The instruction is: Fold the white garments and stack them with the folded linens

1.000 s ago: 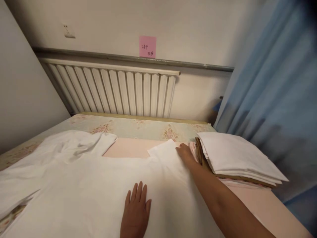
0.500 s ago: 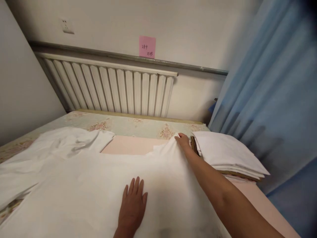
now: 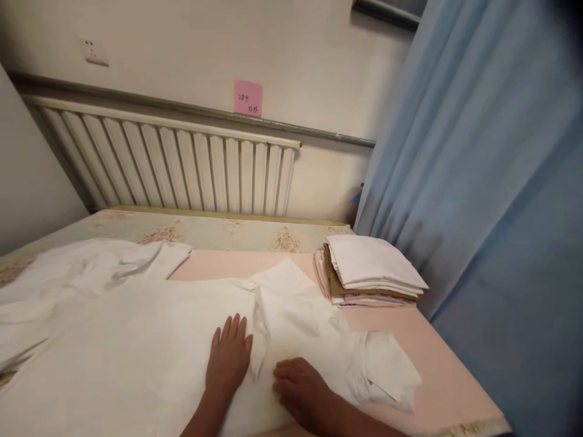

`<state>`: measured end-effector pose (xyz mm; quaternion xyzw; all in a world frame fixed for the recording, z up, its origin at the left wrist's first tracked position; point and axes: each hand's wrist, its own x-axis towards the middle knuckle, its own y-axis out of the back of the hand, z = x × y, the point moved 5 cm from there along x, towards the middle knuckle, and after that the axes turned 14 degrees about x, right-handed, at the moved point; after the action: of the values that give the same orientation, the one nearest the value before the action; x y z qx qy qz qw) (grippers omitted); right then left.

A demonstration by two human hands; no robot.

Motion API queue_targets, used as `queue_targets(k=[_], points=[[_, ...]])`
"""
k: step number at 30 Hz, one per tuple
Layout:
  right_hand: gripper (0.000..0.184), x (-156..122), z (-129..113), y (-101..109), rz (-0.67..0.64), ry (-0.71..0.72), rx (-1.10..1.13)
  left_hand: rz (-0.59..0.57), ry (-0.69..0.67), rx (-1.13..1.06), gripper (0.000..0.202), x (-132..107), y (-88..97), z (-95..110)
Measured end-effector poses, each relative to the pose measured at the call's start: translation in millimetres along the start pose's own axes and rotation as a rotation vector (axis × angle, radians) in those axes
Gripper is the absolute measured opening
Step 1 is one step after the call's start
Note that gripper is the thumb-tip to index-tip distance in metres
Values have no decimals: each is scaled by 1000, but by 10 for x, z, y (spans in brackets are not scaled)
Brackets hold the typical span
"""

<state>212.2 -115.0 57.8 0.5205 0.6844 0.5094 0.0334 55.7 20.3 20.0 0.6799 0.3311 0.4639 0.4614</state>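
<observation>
A white garment (image 3: 136,340), shirt- or coat-like, lies spread across the bed. Its right part is folded inward in a creased flap (image 3: 296,309), and a stiff, collar-like end (image 3: 392,367) sticks out at the right. My left hand (image 3: 229,355) rests flat on the cloth, fingers stretched out, just left of the fold's crease. To its right, my right hand (image 3: 300,388) lies low on the folded part with its fingers curled against the fabric. What is under those fingers is partly hidden.
A folded stack of white, brown and pink cloth (image 3: 373,267) sits at the right on a pink sheet (image 3: 437,346). Behind the bed are a floral mattress edge (image 3: 218,227) and a radiator (image 3: 182,161). A blue curtain (image 3: 455,152) hangs along the right side.
My right hand has come from the garment's far right corner down toward me, and the right part now lies folded inward. The left hand stays flat. The view has shifted right.
</observation>
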Motion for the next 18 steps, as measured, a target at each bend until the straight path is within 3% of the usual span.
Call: queue_targets(k=[4,9,13,18], points=[[24,-174,267,351,247,-226,101,31,-11,12,49,-9,13,3],[12,-425,1029,778,734,-915,554,79,-3,9,47,-19,0,-14],[14,-558,1329,794,913,-1128,732,102,7,-17,45,-16,-35,-28],[21,-485,1410,567,995,-1215,1050,112,6,-10,44,-18,-40,-33]])
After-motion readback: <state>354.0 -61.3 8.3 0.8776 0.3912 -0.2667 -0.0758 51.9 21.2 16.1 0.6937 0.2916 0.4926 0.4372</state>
